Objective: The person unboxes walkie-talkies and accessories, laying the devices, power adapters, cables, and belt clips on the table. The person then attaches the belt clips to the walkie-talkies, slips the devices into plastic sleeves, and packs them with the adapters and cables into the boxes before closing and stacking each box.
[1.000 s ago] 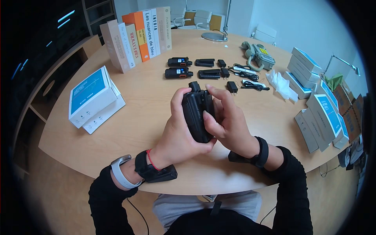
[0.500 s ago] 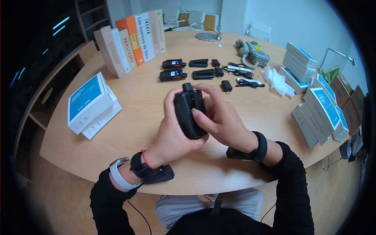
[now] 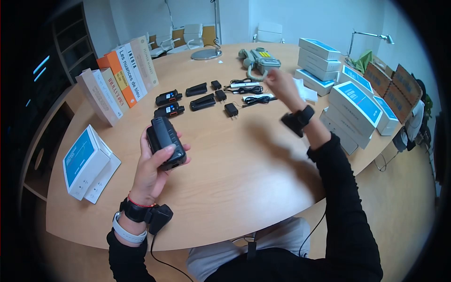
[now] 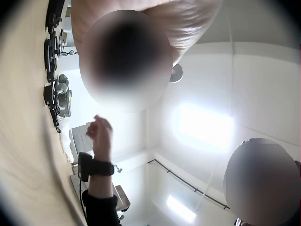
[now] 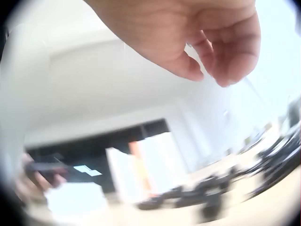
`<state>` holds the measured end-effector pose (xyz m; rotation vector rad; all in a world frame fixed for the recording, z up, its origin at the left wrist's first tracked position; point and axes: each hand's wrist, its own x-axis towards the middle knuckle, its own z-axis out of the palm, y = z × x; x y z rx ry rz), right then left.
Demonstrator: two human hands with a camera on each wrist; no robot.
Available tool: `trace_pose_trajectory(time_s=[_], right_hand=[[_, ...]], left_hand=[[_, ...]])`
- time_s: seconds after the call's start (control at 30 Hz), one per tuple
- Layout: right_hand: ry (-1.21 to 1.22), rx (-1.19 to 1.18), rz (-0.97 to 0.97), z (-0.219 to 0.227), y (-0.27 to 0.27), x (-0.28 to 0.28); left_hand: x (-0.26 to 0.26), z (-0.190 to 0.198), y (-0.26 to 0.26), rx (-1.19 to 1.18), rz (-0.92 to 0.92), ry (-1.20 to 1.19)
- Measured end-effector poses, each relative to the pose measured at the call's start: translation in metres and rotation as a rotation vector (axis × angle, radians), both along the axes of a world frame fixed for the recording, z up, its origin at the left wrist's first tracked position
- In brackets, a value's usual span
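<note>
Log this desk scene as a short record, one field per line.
left hand: grips a black handheld device
right hand: raised above the table, fingers loosely curled, holding nothing
similar devices: two, lying beyond the held one
plug adapters: three, black, on the table
cables: black, coiled, beyond the nearest adapter
books: a row standing at the left
phone: grey-green, corded, near the far edge
boxes: white and blue, at both left and right
</note>
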<state>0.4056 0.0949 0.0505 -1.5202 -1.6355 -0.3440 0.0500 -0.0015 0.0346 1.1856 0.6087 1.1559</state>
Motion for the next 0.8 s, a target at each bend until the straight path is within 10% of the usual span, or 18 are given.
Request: trace_pose_trajectory(time_s=[0.13,0.57,0.8], right_hand=[[-0.338,-0.257,-0.389,-0.024,0.017,0.111],[-0.529,-0.367,-0.454,-0.056,0.036,0.131],[-0.281,-0.087,0.15,-0.011,-0.061,0.029]], left_hand=[[-0.005,-0.002,0.01,-0.152,0.038,-0.098],[-0.015,-0.019,0.024,-0.216,0.046,-0.153],[-0.017,-0.019,0.026,-0.225,0.054,-0.181]])
